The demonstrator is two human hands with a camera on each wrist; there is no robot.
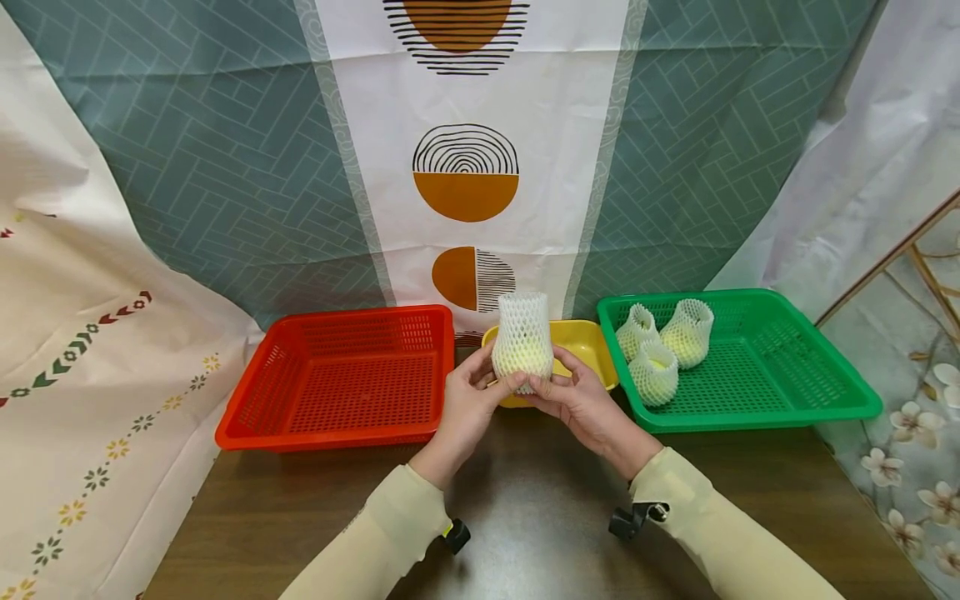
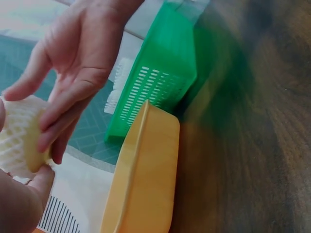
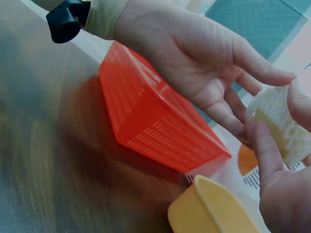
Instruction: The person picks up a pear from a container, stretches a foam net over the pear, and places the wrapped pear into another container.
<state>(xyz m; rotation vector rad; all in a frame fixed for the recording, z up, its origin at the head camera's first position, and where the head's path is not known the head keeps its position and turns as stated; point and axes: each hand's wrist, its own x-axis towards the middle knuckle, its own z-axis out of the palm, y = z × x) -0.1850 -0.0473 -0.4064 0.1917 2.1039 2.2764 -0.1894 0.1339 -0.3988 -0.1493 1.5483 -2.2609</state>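
A pale yellow round fruit in a white foam net sleeve (image 1: 523, 346) is held up in front of me, the sleeve's open end rising above it. My left hand (image 1: 467, 400) grips it from the left, thumb on the near face. From the other side my right hand (image 1: 588, 408) grips the same netted fruit, its thumb near the left one at the bottom. In the left wrist view, yellow skin shows past the edge of the net. Several fingers are hidden behind the fruit. Behind and below stands a yellow basin (image 1: 585, 342), partly covered by the hands.
On the left sits a red plastic basket (image 1: 337, 437) with nothing visible inside. A green basket (image 1: 765, 417) on the right holds three netted fruits (image 1: 654, 375) in its left part. All stand on a dark wooden table (image 1: 525, 517) before a patterned cloth (image 1: 465, 100).
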